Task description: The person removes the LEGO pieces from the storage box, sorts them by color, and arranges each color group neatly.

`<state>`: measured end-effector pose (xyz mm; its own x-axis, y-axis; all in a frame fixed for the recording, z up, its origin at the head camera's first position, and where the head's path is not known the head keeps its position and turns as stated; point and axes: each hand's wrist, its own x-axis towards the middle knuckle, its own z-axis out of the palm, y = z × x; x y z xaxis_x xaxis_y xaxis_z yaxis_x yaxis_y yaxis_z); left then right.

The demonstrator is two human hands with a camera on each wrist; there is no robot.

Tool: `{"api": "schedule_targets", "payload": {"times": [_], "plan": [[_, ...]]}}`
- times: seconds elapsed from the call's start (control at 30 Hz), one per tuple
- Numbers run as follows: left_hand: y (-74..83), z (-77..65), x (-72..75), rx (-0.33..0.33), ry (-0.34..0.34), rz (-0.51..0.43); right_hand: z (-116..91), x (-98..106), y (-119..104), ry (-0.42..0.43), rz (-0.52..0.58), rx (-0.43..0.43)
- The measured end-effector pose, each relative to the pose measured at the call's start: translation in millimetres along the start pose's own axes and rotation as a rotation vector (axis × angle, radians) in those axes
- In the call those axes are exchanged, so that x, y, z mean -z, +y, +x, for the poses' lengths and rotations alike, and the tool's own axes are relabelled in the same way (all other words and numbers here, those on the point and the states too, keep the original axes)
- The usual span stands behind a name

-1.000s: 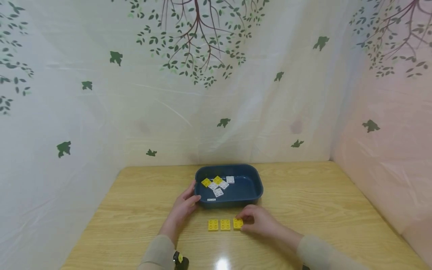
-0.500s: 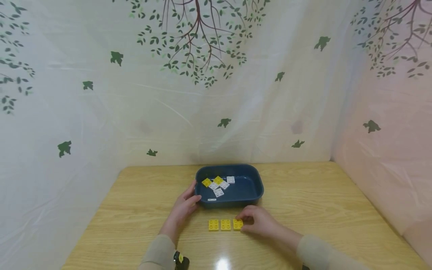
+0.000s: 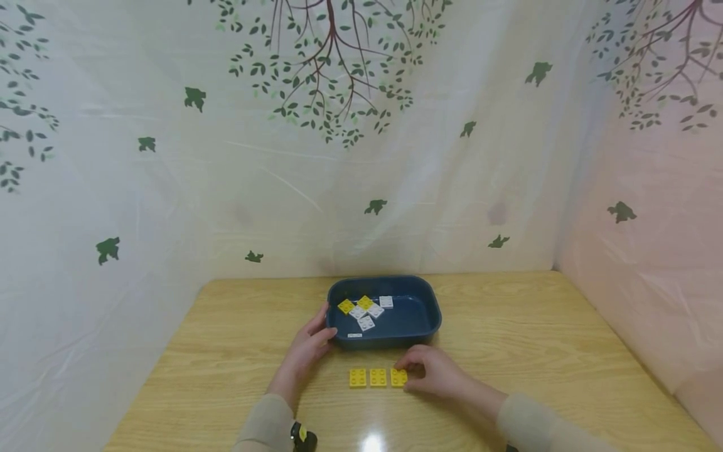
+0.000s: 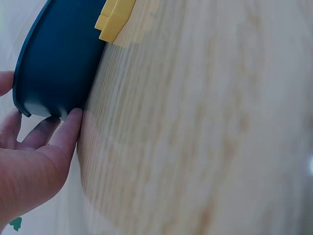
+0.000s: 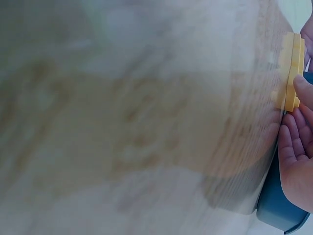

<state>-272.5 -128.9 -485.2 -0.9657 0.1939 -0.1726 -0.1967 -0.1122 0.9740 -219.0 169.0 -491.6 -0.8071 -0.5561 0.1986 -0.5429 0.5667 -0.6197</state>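
Note:
My left hand (image 3: 307, 345) holds the dark blue tray (image 3: 420, 336) by its near left corner, thumb at the rim and fingers along the outer end. In the left wrist view the fingertips (image 4: 74, 115) touch the tray's wall. Three yellow toy bricks with studs lie in a row before the tray: a left brick (image 3: 358, 378), a middle brick (image 3: 378, 377) and a right brick (image 3: 398, 377). My right hand (image 3: 435, 373) pinches the right brick between thumb and index finger at the row's end. The bricks overlap edge-on in the right wrist view.
Inside the tray, toward its left, lie several white bricks (image 3: 366, 322) and two yellow bricks (image 3: 346, 306). The wooden table (image 3: 519, 333) ends at a pale curtain (image 3: 282, 207) printed with leaves and birds.

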Motion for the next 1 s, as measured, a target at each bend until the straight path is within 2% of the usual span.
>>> {"api": "schedule_targets", "payload": {"times": [0.33,0.5,0.7,0.9,1.0], "plan": [[-0.6,-0.9,1.3,-0.005,0.001,0.015,0,5,-1,-0.015,0.107,-0.031],[-0.3,-1.6,0.8,-0.003,0.004,0.018,6,18,-8,0.012,0.083,0.019],[1.3,-4.2,-0.2,-0.007,0.003,0.024,28,33,-19,0.024,0.076,0.044],[0.0,-2.4,0.9,-0.013,-0.009,0.017,59,37,-19,0.072,0.026,0.11],[-0.8,-1.9,2.4,-0.014,-0.014,0.027,76,36,-18,0.084,0.008,0.069]]}}
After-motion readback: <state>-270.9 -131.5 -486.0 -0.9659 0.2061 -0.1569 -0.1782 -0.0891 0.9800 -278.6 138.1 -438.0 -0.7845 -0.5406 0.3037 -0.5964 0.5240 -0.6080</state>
